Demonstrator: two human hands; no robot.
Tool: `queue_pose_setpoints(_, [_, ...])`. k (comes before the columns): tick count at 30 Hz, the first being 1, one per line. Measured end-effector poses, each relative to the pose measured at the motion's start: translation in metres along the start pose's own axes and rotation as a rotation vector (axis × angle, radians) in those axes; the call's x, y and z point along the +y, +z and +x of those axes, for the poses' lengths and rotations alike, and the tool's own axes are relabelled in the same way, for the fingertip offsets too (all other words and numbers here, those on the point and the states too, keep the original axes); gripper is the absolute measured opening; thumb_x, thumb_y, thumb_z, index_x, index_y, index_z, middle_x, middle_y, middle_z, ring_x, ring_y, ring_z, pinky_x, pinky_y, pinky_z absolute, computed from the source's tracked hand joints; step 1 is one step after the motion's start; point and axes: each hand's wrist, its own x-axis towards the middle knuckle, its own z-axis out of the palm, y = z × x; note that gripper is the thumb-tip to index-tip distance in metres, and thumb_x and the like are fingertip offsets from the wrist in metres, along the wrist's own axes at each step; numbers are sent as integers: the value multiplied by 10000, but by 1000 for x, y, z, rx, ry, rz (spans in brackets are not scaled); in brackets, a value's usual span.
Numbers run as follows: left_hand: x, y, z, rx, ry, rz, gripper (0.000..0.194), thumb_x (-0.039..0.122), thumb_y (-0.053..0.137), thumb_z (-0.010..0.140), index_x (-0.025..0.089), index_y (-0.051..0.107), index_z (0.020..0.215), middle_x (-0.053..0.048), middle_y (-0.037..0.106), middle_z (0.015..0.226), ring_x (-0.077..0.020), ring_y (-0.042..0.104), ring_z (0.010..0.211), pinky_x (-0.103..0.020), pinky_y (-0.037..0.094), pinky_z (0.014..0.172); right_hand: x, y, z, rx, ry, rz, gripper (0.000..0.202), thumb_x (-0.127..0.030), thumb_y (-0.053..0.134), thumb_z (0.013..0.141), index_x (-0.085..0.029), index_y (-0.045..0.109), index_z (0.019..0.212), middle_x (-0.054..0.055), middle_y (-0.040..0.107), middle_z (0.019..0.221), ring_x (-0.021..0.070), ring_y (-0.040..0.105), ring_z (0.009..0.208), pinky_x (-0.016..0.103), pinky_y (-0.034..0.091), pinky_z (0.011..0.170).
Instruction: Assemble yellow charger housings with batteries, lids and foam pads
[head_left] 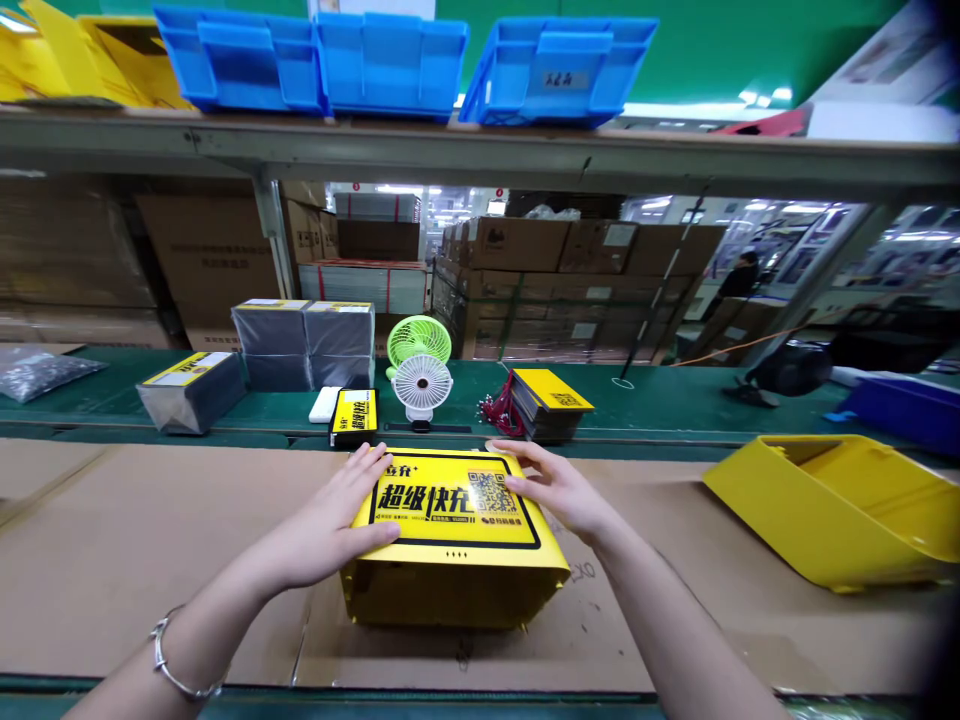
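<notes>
Head view: a glossy yellow box-shaped housing with black lettering and a QR code on its top panel sits on a brown cardboard sheet laid over the green bench, its open dark side facing the wearer, and serves as the landmark here. The left hand is spread wide over the housing's left part, thumb on the printed panel and fingers toward the far left corner. The right hand is also open, at the housing's far right corner, one fingertip touching beside the QR code and another at the far edge. Just beyond the housing stand a small white round fan and, behind it, a lime-green round fan. Beyond and left of it lie a black-and-yellow printed pack, a small white block and plastic-wrapped grey blocks with yellow tops. Beyond and right of it is a stack of yellow-topped printed panels with a bundle of red wires against its left side. Well apart to the housing's right, a plain yellow open shell rests tilted on the cardboard. High beyond the housing, blue plastic bins line a shelf.
</notes>
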Motion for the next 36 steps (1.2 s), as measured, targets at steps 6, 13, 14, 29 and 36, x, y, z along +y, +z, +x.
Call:
queue_pose_setpoints(6, [26, 25, 23, 65, 16, 235, 751, 592, 467, 764, 244, 250, 1394, -57, 137, 1487, -300, 7, 1367, -542, 35, 1078, -17, 30, 21, 188, -76, -571, 400, -433, 391, 865, -203, 630, 1089, 100, 617, 1133, 272, 550, 1068, 455, 406, 948])
queue_pose_setpoints(13, [44, 36, 43, -105, 183, 353, 925, 691, 456, 699, 216, 124, 1421, -95, 126, 1484, -303, 68, 1363, -510, 46, 1090, -56, 64, -19, -235, -299, -780, 686, -552, 371, 855, -231, 152, 1421, 31, 132, 1482, 247, 133, 1360, 448, 160, 1112])
queue_pose_setpoints(14, [42, 32, 40, -119, 177, 380, 910, 696, 438, 707, 224, 128, 1420, -85, 123, 1487, -293, 69, 1364, -496, 55, 1095, -55, 59, -22, -256, -280, -800, 701, -572, 366, 849, -227, 153, 1420, 35, 127, 1481, 249, 122, 1361, 450, 143, 1116])
queue_pose_setpoints(29, [44, 32, 34, -63, 68, 493, 807, 679, 264, 790, 189, 141, 1419, -88, 140, 1484, -282, 75, 1367, -528, 42, 1086, -55, 71, -17, -281, -252, -957, 600, -423, 268, 904, -144, 147, 1421, 55, 78, 1481, 234, 55, 1366, 447, 123, 1122])
queue_pose_setpoints(36, [20, 9, 17, -44, 31, 279, 756, 625, 411, 780, 268, 186, 1408, -18, 121, 1496, -246, 63, 1373, -458, 79, 1113, -45, 39, -31, -191, -152, -866, 749, -606, 356, 831, -183, 166, 1419, 51, 88, 1487, 250, 61, 1366, 448, 106, 1124])
